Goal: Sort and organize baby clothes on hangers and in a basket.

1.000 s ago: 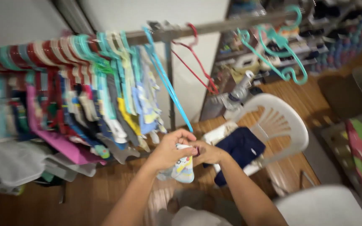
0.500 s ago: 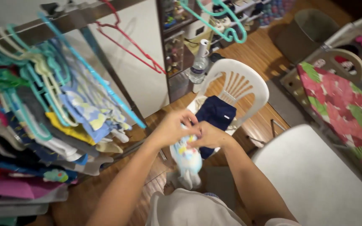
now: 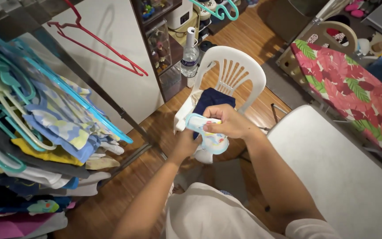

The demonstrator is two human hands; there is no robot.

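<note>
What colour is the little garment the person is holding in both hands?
The little garment is light blue and white with yellow cartoon prints, shown in the head view.

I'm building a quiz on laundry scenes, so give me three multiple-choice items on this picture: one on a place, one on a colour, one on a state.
1. Where does the dark blue garment lie?
A. on the white plastic chair
B. on the wooden floor
C. on the clothes rail

2. What colour is the empty hanger in front of the white panel?
A. yellow
B. red
C. black

3. What are the hands doing?
A. both empty
B. only one holds something
C. both hold a small light blue printed garment

Answers:
1 A, it rests on the chair's seat.
2 B, its thin frame is red.
3 C, the right hand grips the garment from above and the left hand holds it from below.
</note>
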